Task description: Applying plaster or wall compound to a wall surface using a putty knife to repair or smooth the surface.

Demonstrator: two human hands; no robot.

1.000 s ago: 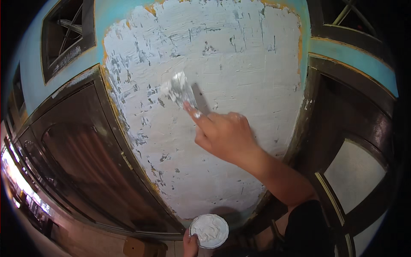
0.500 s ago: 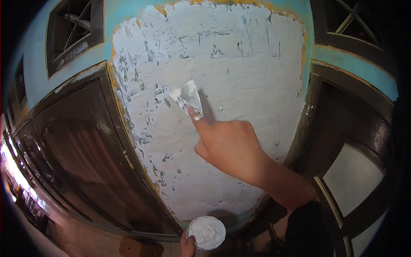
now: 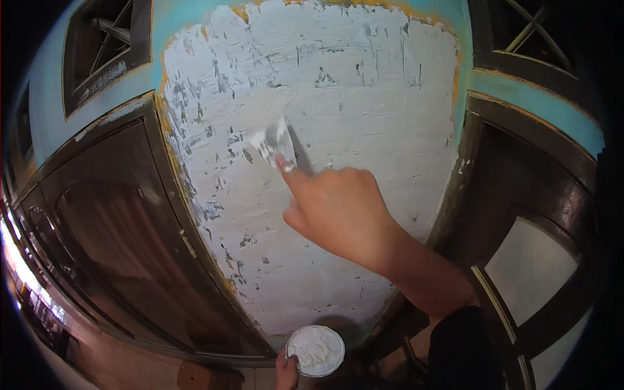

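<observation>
My right hand (image 3: 341, 211) grips a putty knife (image 3: 273, 139), its index finger stretched along the blade. White putty smears the blade, which lies against the wall (image 3: 364, 143), left of the middle. White filler covers much of this wall, with dark patches showing through, mostly along its left side. At the bottom my left hand (image 3: 286, 372) holds a round tub (image 3: 316, 351) of white putty by its left rim, the thumb over the edge. Most of the left fingers are hidden beneath the tub.
Dark wooden doors (image 3: 123, 240) flank the wall on the left and on the right (image 3: 520, 175). Turquoise paint (image 3: 188, 16) borders the filler, with orange edges between. A brown stool (image 3: 198, 376) stands on the floor at the lower left.
My right hand and the putty knife have shifted slightly left in the picture. The whole view has also drifted a little left. Both grips stay the same.
</observation>
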